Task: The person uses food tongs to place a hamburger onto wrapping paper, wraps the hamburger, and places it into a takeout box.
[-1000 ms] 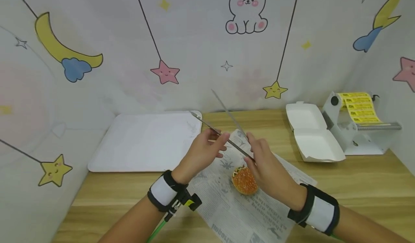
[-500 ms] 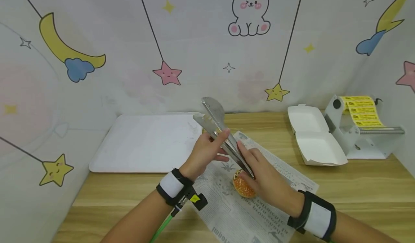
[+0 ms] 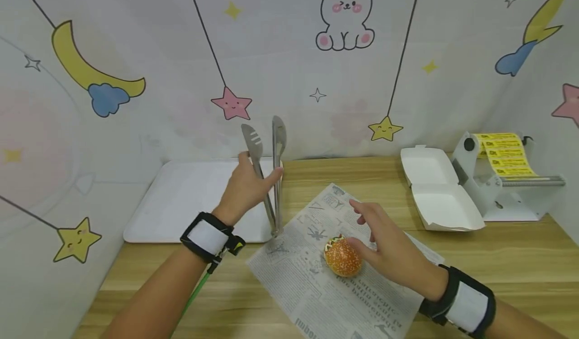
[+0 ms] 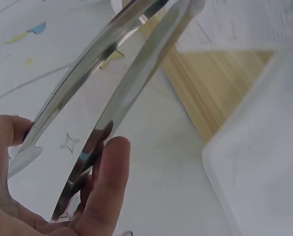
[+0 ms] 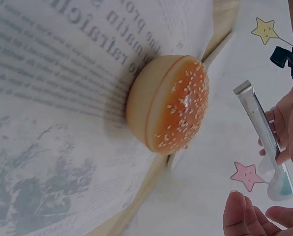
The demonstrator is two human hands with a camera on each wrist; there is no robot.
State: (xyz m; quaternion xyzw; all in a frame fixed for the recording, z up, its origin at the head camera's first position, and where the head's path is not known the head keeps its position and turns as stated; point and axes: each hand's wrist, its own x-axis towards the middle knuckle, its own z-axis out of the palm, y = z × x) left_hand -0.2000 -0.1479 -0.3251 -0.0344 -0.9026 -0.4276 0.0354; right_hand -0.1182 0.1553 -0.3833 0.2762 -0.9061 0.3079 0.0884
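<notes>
My left hand [image 3: 246,188] grips a pair of metal tongs [image 3: 277,193] near the working ends, above the right part of the white board. One arm of the tongs ends in a slotted head, the other in a spoon-shaped one. The left wrist view shows the fingers [image 4: 109,182] around the two metal arms. My right hand [image 3: 391,246] holds nothing; its fingers are relaxed just right of a sesame-bun burger [image 3: 343,258]. That burger sits on a sheet of newsprint paper [image 3: 298,278], and its seeded top shows in the right wrist view.
A white board [image 3: 181,198] lies at the back left. At the back right stands an unfolded white takeaway box [image 3: 443,203], beside a label dispenser [image 3: 511,193] with a yellow roll. A printed cloth backdrop closes off the rear and sides of the wooden table [image 3: 154,278].
The tongs passed from my right hand to my left and moved left over the board. My right hand let go of them and stays by the burger.
</notes>
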